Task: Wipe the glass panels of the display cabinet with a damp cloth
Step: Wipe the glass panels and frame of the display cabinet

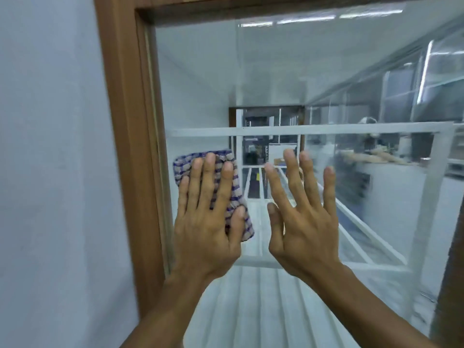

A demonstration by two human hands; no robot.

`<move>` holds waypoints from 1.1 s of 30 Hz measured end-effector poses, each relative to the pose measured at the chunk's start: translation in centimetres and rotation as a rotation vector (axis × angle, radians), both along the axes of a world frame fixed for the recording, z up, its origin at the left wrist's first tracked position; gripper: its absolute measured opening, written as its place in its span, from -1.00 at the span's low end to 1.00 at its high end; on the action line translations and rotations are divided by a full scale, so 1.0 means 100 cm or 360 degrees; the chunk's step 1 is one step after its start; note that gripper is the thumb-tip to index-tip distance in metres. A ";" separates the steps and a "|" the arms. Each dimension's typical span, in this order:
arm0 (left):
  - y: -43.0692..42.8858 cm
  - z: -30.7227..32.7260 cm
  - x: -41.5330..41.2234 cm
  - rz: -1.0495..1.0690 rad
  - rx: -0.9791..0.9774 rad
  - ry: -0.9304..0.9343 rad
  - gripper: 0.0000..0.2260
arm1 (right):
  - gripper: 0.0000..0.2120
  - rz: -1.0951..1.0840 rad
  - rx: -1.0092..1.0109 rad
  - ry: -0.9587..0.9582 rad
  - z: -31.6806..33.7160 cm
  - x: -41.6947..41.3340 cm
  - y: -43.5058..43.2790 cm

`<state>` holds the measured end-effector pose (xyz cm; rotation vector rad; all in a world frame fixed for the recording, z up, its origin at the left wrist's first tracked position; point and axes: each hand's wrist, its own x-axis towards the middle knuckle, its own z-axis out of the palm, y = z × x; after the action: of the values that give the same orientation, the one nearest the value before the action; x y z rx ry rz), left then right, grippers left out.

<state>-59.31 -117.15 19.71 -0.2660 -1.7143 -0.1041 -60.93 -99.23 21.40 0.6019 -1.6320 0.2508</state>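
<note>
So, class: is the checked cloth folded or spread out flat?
Folded: the checked cloth is a compact pad, barely wider than the left hand pressing it on the glass.

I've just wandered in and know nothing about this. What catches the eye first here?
Two bare hands are raised to a glass panel in the middle of the view. The left hand presses a blue-checked cloth flat to the glass, close to the brown wooden frame on the left. The right hand is beside it, fingers spread and holding nothing.
</note>
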 end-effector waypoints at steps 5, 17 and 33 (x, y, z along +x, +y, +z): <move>0.026 0.010 -0.004 0.0010 -0.0085 0.0042 -0.41 | -0.46 -0.0038 0.0009 0.0105 0.000 -0.006 0.001; 0.098 0.002 -0.018 -0.0080 -0.0339 0.0165 -0.38 | -0.44 -0.0173 -0.0058 0.0204 -0.016 -0.016 0.076; 0.131 -0.027 -0.023 0.0068 -0.0464 0.0079 -0.36 | -0.30 -0.0780 -0.0065 0.0076 -0.039 -0.001 0.200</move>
<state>-61.58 -104.10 16.99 -0.4428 -1.6830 0.1841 -61.05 -79.22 17.49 0.1623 -1.6694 -0.0900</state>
